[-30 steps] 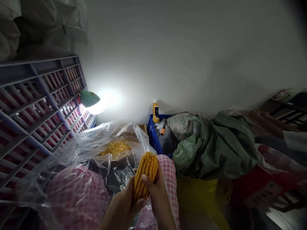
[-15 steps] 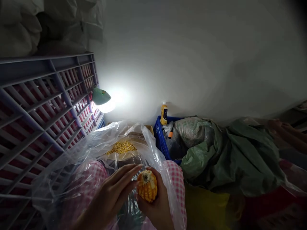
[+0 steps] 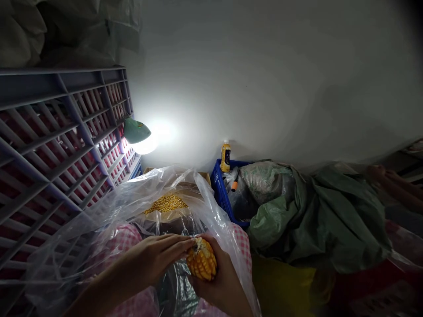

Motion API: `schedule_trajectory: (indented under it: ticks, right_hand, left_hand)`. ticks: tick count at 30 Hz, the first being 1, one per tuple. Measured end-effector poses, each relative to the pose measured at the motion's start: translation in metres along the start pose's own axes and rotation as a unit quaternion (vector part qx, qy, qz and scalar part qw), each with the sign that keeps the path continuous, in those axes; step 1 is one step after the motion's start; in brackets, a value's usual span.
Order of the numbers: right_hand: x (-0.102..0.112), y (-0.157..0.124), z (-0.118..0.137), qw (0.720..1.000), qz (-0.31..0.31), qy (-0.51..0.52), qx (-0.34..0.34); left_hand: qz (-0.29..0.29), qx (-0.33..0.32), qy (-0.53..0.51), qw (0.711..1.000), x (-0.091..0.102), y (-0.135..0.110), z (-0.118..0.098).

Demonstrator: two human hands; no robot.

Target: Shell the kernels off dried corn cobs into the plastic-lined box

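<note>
My right hand (image 3: 220,275) is wrapped round an ear of corn (image 3: 201,260), its pale end tilted up toward me. Orange-yellow kernels cover the side that shows, with a whitish patch near the top. From the left, my left hand (image 3: 165,250) reaches over with its fingers stretched out, their tips against the ear's upper left edge. Its thumb is mostly hidden. Beyond both hands, loose corn kernels (image 3: 167,202) lie heaped in a clear plastic bag (image 3: 214,215), which spreads across the pink checked legs.
A purple slatted crate (image 3: 62,145) rises on the left with a lit lamp (image 3: 137,134) hung from it. Right of the bag stands a blue basket (image 3: 220,191) with a yellow bottle (image 3: 225,157) and stuffed bags. Dark green cloth (image 3: 343,215) lies farther right, near another person's arm (image 3: 393,182).
My left hand has lowered and flattened, its fingers now closer against the ear. The ear has tilted slightly to the left in my right hand. The view has shifted a little.
</note>
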State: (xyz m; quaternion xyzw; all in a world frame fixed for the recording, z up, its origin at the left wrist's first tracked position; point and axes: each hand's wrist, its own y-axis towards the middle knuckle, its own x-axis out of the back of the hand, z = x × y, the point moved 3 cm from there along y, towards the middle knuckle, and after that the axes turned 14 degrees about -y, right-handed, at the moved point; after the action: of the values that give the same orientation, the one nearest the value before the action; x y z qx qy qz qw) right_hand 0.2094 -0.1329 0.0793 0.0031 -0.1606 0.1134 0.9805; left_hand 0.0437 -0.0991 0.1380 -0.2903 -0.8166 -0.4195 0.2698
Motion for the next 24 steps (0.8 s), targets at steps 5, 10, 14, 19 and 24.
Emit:
schedule_trajectory:
  ticks: [5, 10, 14, 19, 24]
  right_hand:
    - [0.007, 0.038, -0.005, 0.998, 0.013, -0.055, -0.042]
    - [-0.006, 0.086, -0.038, 0.997, 0.018, -0.064, -0.032]
    - [-0.024, 0.114, -0.075, 0.999, 0.037, -0.032, -0.018]
    - [-0.032, 0.126, -0.112, 0.997, 0.018, -0.058, -0.047]
    - [-0.033, 0.122, -0.112, 0.997, 0.042, -0.061, -0.03]
  left_hand:
    - [-0.028, 0.063, -0.012, 0.998, -0.021, -0.008, 0.05]
    - [-0.053, 0.184, -0.091, 0.977, -0.044, -0.013, 0.118]
    - [-0.091, 0.314, -0.119, 0.938, -0.063, -0.027, 0.175]
    - [-0.198, 0.367, -0.137, 0.899, -0.072, -0.058, 0.214]
    - [-0.084, 0.316, -0.233, 0.916, -0.073, -0.066, 0.197]
